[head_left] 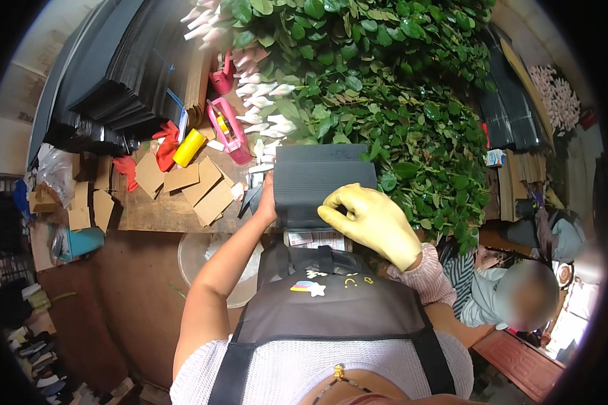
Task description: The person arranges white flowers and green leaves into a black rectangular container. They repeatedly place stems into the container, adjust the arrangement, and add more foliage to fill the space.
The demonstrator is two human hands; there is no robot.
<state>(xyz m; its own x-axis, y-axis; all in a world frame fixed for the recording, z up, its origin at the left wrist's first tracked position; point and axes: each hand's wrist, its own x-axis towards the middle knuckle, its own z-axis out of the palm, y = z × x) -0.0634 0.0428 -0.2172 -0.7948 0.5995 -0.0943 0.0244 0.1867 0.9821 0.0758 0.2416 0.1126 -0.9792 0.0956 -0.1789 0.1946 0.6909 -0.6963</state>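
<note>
In front of my apron a dark grey ribbed sheet (321, 179) stands at the table's near edge, with a fold across its upper part. My left hand (269, 199) is bare and grips the sheet's left edge; its fingers are mostly hidden. A yellow rubber glove covers my right hand (375, 226), which is curled closed against the sheet's lower right part. Whatever its fingertips hold is hidden. Just beyond lie leafy green stems (412, 148), their pale pink wrapped buds (260, 101) pointing left.
On the wooden table (145, 212) at left lie cardboard pieces (206, 185), a yellow roll (189, 147) and a pink tape dispenser (228, 131). Dark sheets (125, 67) are stacked at far left. A clear tub (199, 260) sits below the edge. Another person (486, 297) is at right.
</note>
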